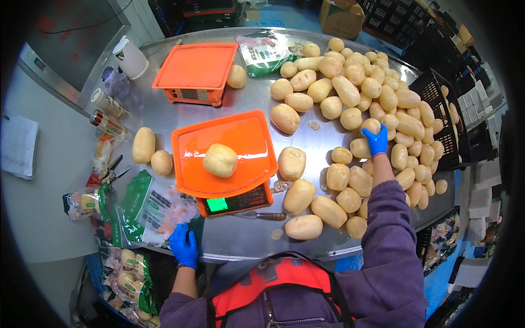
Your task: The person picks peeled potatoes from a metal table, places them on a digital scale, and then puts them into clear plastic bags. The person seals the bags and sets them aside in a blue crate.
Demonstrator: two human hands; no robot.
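Note:
My right hand point(376, 140), in a blue glove, reaches into a heap of pale peeled lotus root segments point(356, 74). Its thumb and fingers are around a small lotus root segment point(370, 125). Gloved in blue too, my left hand point(183, 246) rests at the table's front edge, against printed plastic bags point(154, 209), thumb apart and holding nothing visible. Between the hands stands an orange scale point(188, 164) with a lit green display. One thick lotus root segment point(220, 160) lies on its pan. A wooden-handled knife point(266, 215) lies in front of the scale.
A second orange scale point(196, 67) stands farther back. Black crates point(441, 119) border the heap on the right. Scissors point(117, 170), jars point(107, 103) and a white kettle point(130, 58) line the left side. Filled bags point(129, 274) sit in a crate below left.

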